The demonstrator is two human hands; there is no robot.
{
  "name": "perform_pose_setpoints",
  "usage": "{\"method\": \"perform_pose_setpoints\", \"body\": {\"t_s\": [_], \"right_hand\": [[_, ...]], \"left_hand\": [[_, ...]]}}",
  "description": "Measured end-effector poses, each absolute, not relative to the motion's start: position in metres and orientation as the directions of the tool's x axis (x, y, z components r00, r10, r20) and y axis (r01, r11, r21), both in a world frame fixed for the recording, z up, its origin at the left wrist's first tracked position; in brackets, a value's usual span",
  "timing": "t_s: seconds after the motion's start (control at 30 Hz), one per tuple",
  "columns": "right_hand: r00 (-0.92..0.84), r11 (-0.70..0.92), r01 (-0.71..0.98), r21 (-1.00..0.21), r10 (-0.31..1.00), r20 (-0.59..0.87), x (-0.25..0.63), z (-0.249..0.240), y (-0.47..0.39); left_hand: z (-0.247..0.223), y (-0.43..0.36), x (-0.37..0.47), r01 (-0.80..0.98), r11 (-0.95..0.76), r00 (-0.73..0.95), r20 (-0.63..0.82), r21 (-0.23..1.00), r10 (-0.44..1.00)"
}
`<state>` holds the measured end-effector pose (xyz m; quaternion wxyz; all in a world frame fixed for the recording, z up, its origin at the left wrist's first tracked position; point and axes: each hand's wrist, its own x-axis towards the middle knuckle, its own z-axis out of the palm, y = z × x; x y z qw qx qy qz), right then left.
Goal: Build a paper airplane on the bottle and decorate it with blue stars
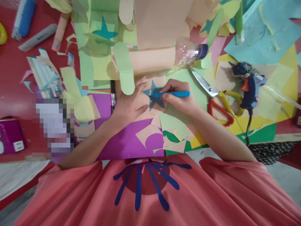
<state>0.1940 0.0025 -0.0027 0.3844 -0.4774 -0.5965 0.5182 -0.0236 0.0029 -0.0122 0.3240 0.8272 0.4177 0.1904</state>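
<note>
A blue marker [177,94] is pinched in my right hand [180,95], its tip down on a blue star [156,98]. The star is drawn on a peach piece of paper [162,79] and looks coloured in. My left hand [131,102] lies with its fingers apart at the left edge of that paper, holding nothing. Just beyond both hands lies a clear plastic bottle [185,53] with a purple cap, wrapped in peach paper. A rounded green paper strip [124,69] sticks out over the wrap, close to my left fingers.
Scissors [213,92] with red and yellow handles lie right of my right hand, blades open slightly. Further right is a blue glue gun [251,84] with its cord. Paper scraps, a purple sheet [124,138], white markers [45,73] and a glue stick [37,37] surround the work.
</note>
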Motion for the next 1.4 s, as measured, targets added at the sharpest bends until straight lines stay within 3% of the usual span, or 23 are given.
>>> {"method": "perform_pose_setpoints", "body": {"t_s": [0.37, 0.87, 1.4], "right_hand": [[-0.135, 0.031, 0.169, -0.985, 0.991, 0.008, 0.1922, -0.0069, 0.0026], [-0.255, -0.018, 0.166, -0.986, 0.965, -0.061, 0.1941, -0.0007, 0.0016], [-0.144, -0.002, 0.138, -0.99, 0.989, -0.022, 0.1938, -0.0051, 0.003]], "left_hand": [[-0.0124, 0.0027, -0.0242, 0.562, -0.431, 0.576, 0.041, 0.706, 0.817], [-0.0126, 0.0026, -0.024, 0.571, -0.438, 0.586, 0.029, 0.695, 0.81], [-0.0117, 0.0026, -0.0235, 0.57, -0.415, 0.57, 0.023, 0.709, 0.822]]}}
